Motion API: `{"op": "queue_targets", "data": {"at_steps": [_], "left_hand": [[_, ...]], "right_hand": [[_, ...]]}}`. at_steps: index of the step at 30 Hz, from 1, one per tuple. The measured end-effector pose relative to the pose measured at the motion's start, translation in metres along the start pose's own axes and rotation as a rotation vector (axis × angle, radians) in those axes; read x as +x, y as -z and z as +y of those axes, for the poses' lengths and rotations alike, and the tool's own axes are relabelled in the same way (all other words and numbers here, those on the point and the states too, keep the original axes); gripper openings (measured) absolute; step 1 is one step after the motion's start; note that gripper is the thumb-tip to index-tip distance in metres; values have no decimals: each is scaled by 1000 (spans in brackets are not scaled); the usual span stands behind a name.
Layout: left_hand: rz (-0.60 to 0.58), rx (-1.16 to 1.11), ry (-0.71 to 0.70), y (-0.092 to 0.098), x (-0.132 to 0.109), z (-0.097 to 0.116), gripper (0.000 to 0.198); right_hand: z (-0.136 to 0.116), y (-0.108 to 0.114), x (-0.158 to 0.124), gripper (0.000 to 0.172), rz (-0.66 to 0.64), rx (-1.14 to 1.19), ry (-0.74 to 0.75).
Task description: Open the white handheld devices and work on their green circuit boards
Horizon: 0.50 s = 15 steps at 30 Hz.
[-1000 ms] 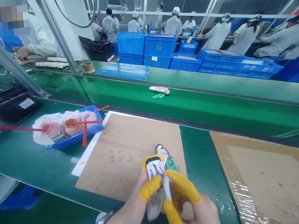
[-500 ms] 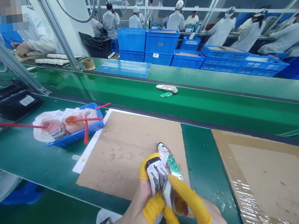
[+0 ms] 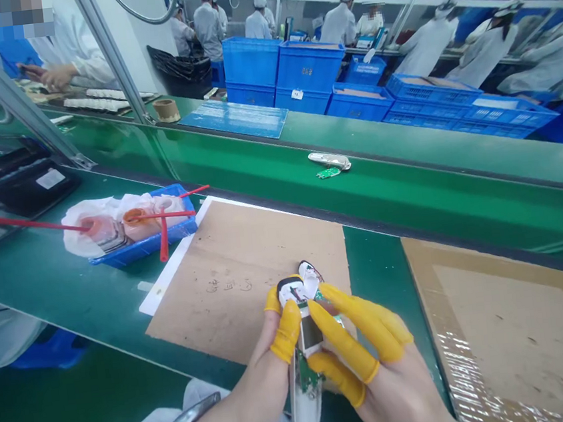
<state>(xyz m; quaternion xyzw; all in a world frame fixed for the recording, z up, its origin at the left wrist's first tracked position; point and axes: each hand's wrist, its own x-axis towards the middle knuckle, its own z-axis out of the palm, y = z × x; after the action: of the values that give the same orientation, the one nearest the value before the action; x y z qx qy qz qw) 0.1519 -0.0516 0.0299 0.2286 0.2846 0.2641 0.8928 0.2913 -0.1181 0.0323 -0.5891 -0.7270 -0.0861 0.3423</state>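
My left hand [image 3: 266, 374], in yellow finger cots, is closed around a white handheld device housing [image 3: 307, 420] with a dark rim at its top end. On the open housing lies a green circuit board [image 3: 308, 377] with a small grey display [image 3: 312, 334] in a white frame. My right hand [image 3: 377, 355], also in yellow finger cots, grips the display and board from the right with its fingertips. Just beyond, a second white housing [image 3: 310, 275] with thin wires lies on a brown cardboard sheet [image 3: 245, 248]; my right fingers hide part of it.
A blue tray [image 3: 139, 251] of wrapped pots and red sticks stands left. On the green conveyor belt [image 3: 257, 173] lies another white housing [image 3: 330, 160] with a green board. A taped cardboard sheet [image 3: 526, 333] is at right. Blue crates [image 3: 311, 73] and people are beyond.
The housing has turned so that its long white end points towards me and the display faces up. My right fingers have shifted from its lower end up along the display. The view has tilted slightly.
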Motion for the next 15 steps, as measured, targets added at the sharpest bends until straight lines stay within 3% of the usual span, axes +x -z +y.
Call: {"op": "queue_targets", "data": {"at_steps": [8, 12, 15], "left_hand": [[6, -24, 93, -15, 5, 12, 60], [-25, 94, 42, -16, 7, 11, 60], [54, 240, 33, -15, 9, 10, 58]], "right_hand": [[-1, 1, 7, 30, 30, 40, -10], [-3, 0, 15, 19, 74, -49, 19], [-2, -2, 20, 16, 83, -44, 1]]}}
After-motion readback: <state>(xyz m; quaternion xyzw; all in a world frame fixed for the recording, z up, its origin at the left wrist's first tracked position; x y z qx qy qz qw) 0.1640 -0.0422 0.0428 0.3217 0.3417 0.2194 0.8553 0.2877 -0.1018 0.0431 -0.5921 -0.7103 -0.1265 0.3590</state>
